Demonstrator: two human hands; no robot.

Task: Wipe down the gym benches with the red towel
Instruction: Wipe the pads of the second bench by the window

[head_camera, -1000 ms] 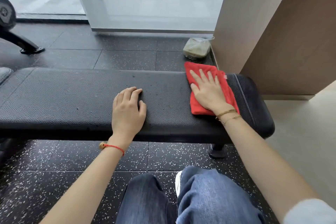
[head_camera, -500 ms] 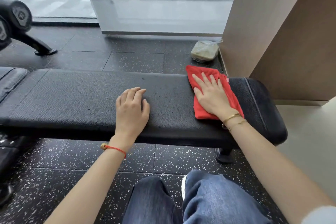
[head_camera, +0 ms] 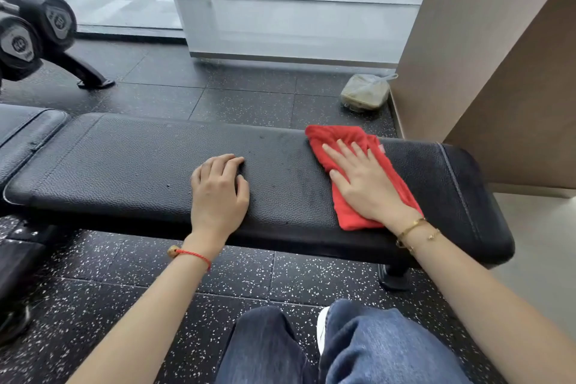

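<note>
A long black padded gym bench (head_camera: 124, 171) runs across the view in front of me. The red towel (head_camera: 346, 212) lies flat on its right part, a short way in from the rounded right end. My right hand (head_camera: 364, 184) presses down on the towel with fingers spread and pointing away to the left. My left hand (head_camera: 218, 190) rests palm down on the bare bench top near the middle, fingers slightly curled, holding nothing. Faint dusty marks show on the pad between my two hands.
A second black pad (head_camera: 21, 134) adjoins the bench at the left. Black dumbbells on a rack (head_camera: 37, 31) stand at the far left. A clear plastic bag (head_camera: 364, 93) lies on the speckled floor by a beige wall (head_camera: 498, 56). My knees in jeans (head_camera: 358, 346) are below.
My right hand has slid the towel leftward along the bench, away from its right end. My left hand has shifted left too. The view has panned left, and the dumbbells show more.
</note>
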